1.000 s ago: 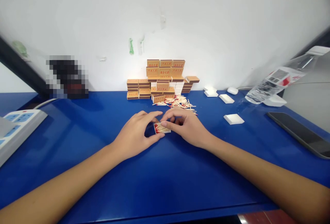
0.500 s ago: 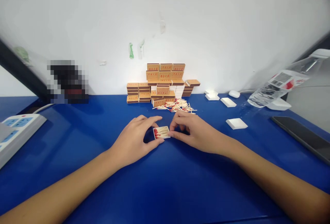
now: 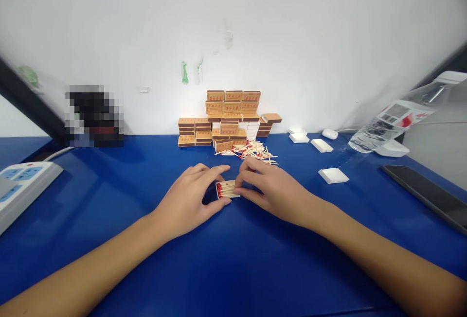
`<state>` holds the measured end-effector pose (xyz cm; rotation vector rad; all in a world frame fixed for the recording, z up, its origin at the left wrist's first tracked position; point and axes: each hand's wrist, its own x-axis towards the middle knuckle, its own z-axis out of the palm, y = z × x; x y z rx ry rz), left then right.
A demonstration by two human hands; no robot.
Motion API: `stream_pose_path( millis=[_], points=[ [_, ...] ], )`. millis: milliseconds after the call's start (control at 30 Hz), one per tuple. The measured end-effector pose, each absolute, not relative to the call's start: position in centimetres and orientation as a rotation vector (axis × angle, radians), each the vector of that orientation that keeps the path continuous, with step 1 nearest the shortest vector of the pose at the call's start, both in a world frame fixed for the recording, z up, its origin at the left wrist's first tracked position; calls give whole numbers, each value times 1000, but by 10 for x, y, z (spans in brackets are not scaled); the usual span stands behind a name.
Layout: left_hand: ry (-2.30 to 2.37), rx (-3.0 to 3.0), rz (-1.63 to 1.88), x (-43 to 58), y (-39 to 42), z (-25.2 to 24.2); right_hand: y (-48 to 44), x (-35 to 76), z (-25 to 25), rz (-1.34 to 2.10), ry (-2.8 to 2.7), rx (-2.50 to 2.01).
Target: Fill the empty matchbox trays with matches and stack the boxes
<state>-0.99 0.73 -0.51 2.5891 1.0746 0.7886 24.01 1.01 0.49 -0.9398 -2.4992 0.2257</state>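
A small white matchbox tray (image 3: 233,197) lies on the blue table in front of me. Red-tipped matches (image 3: 225,189) fill it, their heads at the left end. My left hand (image 3: 188,200) curves round that end, thumb along the near side and fingers at the far side, steadying it. Over the right end, the closed fingertips of my right hand (image 3: 264,183) press on the match ends and partly hide them. Just beyond my hands is a loose heap of matches (image 3: 253,149), in front of stacked yellow-and-brown matchboxes (image 3: 232,108).
Several white trays (image 3: 333,176) lie to the right, near a white rounded case (image 3: 330,134). A tilted clear bottle (image 3: 392,113) and a dark phone (image 3: 425,195) are farther right. At the left edge sits a power strip (image 3: 32,195). A white wall (image 3: 292,40) rises behind the table.
My right fingertips have shifted slightly left, from the tray's right edge onto the match ends. My left hand stays round the tray.
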Motion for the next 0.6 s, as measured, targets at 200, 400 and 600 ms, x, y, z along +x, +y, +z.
stream_pose_path(
  millis=[200, 400, 600],
  points=[
    [1040, 2600, 793, -10, 7, -5, 7, 238, 3, 292, -2477, -932],
    [1000, 2635, 808, -9, 6, -5, 4, 235, 4, 407, -2455, -949],
    [1031, 2605, 803, -9, 6, -6, 6, 239, 8, 414, -2451, -945]
  ],
)
